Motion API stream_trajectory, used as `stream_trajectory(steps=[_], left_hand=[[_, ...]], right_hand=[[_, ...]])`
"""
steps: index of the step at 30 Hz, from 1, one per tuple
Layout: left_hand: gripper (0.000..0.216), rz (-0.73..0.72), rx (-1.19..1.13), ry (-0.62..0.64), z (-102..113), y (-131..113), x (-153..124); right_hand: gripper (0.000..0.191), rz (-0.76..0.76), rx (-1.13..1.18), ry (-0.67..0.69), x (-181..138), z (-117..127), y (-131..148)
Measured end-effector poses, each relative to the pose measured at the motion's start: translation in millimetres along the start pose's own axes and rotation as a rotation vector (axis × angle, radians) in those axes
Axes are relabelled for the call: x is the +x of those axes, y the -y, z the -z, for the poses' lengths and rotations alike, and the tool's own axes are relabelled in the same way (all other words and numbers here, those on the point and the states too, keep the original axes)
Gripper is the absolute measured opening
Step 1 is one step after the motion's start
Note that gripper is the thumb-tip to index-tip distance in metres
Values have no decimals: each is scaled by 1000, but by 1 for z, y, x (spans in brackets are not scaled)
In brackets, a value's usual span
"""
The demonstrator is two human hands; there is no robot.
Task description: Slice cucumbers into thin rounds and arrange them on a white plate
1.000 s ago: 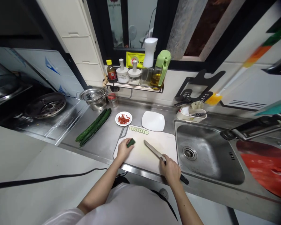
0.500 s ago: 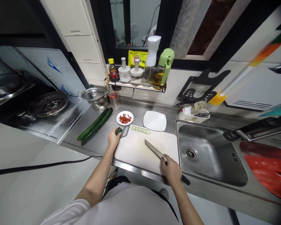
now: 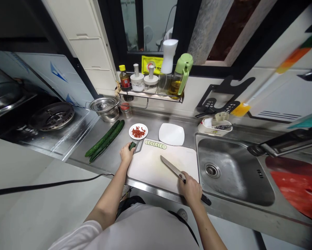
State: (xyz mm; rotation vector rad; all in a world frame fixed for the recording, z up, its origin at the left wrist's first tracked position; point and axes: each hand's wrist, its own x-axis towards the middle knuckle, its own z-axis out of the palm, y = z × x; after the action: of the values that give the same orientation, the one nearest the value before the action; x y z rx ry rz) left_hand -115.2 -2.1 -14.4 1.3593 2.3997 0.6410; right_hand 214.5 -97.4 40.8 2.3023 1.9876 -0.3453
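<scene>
My left hand is closed around a short dark green cucumber piece, just left of the handle end of the white cutting board. In my right hand is a kitchen knife, gripped by its black handle, the blade lying low over the board and pointing up and left. Thin cucumber slices overlap in a row along the board's far edge. Two whole cucumbers rest side by side on the steel counter to the left. Behind the board stand a small plate of chopped red pieces and a white plate.
The sink adjoins the board on the right. A lidded steel pot stands at the back left, near the stove burner. Above the counter, a wall rack carries seasoning jars and an oil bottle.
The view has shifted very slightly. Both hands, the knife and the cucumber piece stay in practically the same places.
</scene>
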Motion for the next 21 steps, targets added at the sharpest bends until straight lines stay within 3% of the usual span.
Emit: stream_trajectory(steps=[14, 18, 21], left_hand=[[53, -25, -81, -15, 4, 4, -6], [56, -4, -16, -153, 8, -9, -20], [46, -114, -18, -165, 3, -28, -35]], right_hand=[[38, 1, 16, 24, 2, 0, -1], [39, -39, 98, 18, 2, 3, -3], [40, -71, 187, 22, 1, 5, -5]])
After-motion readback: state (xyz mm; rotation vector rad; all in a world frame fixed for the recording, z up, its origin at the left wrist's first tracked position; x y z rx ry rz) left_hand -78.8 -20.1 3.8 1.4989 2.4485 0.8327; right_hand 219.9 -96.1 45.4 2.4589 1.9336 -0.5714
